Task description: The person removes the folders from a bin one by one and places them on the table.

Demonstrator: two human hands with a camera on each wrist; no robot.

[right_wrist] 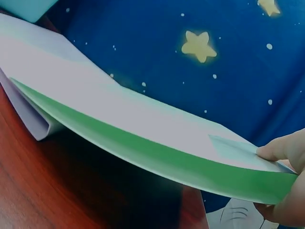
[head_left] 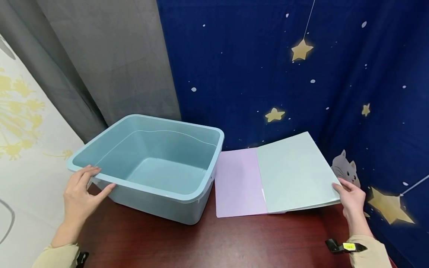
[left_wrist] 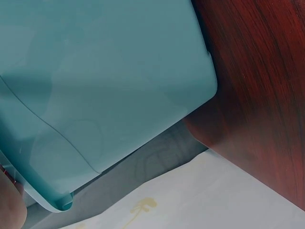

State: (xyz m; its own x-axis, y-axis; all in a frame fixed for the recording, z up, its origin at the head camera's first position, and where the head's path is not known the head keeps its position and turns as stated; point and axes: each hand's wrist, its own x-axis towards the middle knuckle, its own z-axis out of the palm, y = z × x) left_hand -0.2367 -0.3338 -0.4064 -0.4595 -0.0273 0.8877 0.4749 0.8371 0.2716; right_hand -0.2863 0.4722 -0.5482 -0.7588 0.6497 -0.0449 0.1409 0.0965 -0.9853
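In the head view my left hand (head_left: pixel 78 191) grips the near left corner of a light blue plastic bin (head_left: pixel 154 214), fingers over the rim and thumb along its outer front. Only a sliver of that hand (left_wrist: pixel 10 202) shows at the rim in the left wrist view. My right hand (head_left: pixel 352 197) pinches the right edge of a pale green folder (head_left: pixel 296 175), thumb on top. The right wrist view shows the folder's green underside (right_wrist: pixel 181 167) bowed, its right part raised above the tabletop. Beneath its left part lies a lilac folder (head_left: pixel 238 182), beside the bin.
Bin and folders are on a dark red-brown wooden table (head_left: pixel 234 242). Behind hang a grey curtain (head_left: pixel 117 56) and a navy curtain with stars (head_left: pixel 241 67). White fabric (head_left: pixel 30 149) with yellow flowers hangs at the left. The bin's inside shows only bare walls and floor.
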